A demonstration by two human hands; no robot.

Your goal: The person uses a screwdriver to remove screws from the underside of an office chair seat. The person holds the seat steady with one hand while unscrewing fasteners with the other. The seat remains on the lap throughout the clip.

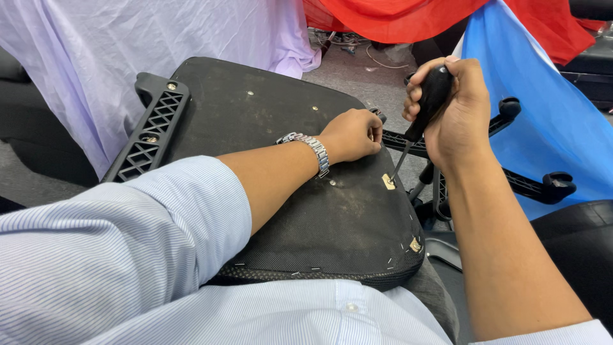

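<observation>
Your right hand (pixel 456 115) is shut tight around the black handle of a screwdriver (pixel 429 102), and its thin metal tip points down at a small gold-coloured bracket (pixel 388 182) on the underside of a black chair seat (pixel 281 191). Your left hand (pixel 351 134) rests on the seat with its fingers (pixel 372 128) curled at the far edge; you cannot tell from here if they hold anything small. To do this well, keep the screwdriver straight up over the screw, press down firmly so the tip does not slip, and turn slowly. Keep the left hand pushing on the seat so it does not wobble, since it lies across your lap and not on a counter. The bracket sits just below and to the right of your left fingers, very near them, so mind the sharp tip if it jumps. A black armrest bracket (pixel 150 131) is fixed on the far left side of the seat, well apart from both hands. The chair's wheeled base (pixel 530 182) lies past the right edge, under your right hand.
</observation>
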